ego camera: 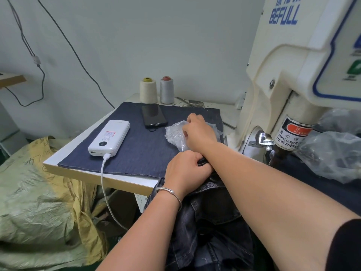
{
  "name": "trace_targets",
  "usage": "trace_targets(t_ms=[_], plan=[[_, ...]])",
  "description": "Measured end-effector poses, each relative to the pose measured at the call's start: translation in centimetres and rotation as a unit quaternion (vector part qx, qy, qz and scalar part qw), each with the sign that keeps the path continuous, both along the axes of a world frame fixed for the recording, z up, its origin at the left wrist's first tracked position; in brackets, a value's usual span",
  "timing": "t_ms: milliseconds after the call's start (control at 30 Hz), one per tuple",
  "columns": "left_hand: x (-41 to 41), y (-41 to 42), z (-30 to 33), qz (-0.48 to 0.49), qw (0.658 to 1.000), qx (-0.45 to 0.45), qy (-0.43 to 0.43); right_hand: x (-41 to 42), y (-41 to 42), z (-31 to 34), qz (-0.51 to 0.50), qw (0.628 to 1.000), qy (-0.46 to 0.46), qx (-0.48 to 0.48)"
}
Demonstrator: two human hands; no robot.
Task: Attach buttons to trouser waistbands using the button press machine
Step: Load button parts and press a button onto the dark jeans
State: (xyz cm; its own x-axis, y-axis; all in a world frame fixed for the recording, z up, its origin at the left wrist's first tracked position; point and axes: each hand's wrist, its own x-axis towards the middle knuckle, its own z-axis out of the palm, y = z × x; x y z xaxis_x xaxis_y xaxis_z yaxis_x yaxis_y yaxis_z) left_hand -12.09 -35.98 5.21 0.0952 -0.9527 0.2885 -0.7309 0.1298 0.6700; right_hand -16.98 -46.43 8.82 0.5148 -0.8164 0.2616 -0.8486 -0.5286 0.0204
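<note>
My right hand [197, 132] reaches across into the small clear plastic bag [175, 136] lying on the denim mat [136, 149], its fingers curled down into the bag's mouth; I take it I am picking out a button, though no button shows and I cannot tell if one is pinched yet. My left hand [185, 171] is curled tight on the waistband end of the dark jeans [211, 222], holding it at the table's near edge, while the rest of the trousers hangs into my lap. The waistband is not yet under the head of the button press machine [289, 75], which stands just to the right with its die free. So for this pair I judge the work barely begun: fetching the button, seating it, positioning the band and pressing all remain.
</note>
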Motion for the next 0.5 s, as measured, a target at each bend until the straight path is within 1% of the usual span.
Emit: trace_targets(t_ms=[100,167,233,300,367,400,433,467,500], plan=[[0.1,0.0,0.0,0.005,1.000,-0.003,0.011,-0.7,0.4,0.6,-0.003,0.998,-0.062,0.007],[0.1,-0.1,0.1,0.005,1.000,0.004,0.012,-0.9,1.1,1.2,-0.037,0.993,-0.112,0.021],[-0.1,0.3,0.5,0.008,1.000,0.021,0.015,-1.3,2.3,1.8,-0.085,0.986,-0.142,0.028],[-0.1,0.4,0.7,0.031,0.998,0.032,0.034,-1.6,4.2,2.7,-0.098,0.971,-0.217,0.032],[-0.3,0.5,0.9,0.062,0.996,0.056,0.038,-1.8,7.1,4.0,-0.083,0.945,-0.315,0.030],[-0.5,0.5,1.0,0.080,0.993,0.061,0.060,-2.0,8.9,4.6,-0.073,0.931,-0.356,0.037],[-0.7,0.7,0.7,0.085,0.992,0.060,0.065,-2.2,10.9,4.9,-0.065,0.919,-0.384,0.058],[-0.8,0.9,0.5,0.075,0.992,0.043,0.092,-2.8,13.2,4.9,-0.047,0.914,-0.394,0.079],[-0.9,1.4,0.6,0.055,0.989,0.023,0.137,-3.7,15.7,4.7,-0.005,0.916,-0.396,0.066]])
